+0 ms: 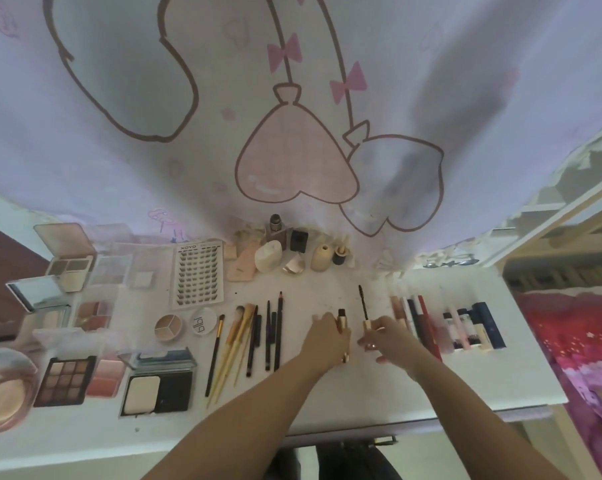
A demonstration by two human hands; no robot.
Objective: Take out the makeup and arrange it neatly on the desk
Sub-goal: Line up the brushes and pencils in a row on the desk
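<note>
My left hand (324, 337) grips a gold mascara tube (342, 322) with its dark open neck pointing away from me, over the middle of the white desk (379, 386). Just to its right, my right hand (386, 336) holds the mascara wand (363, 304) by its gold cap, the black brush tip pointing away. Tube and wand are apart. Left of my hands lie several brushes and pencils (254, 337) in a row. A row of lip products and tubes (441, 323) lies to the right.
Open palettes and compacts (67, 375) cover the desk's left side, with a lash tray (197, 275) behind them. Small bottles and sponges (285, 251) stand at the back by a printed curtain (292, 116). A red and pink cloth (583, 348) lies past the desk's right edge.
</note>
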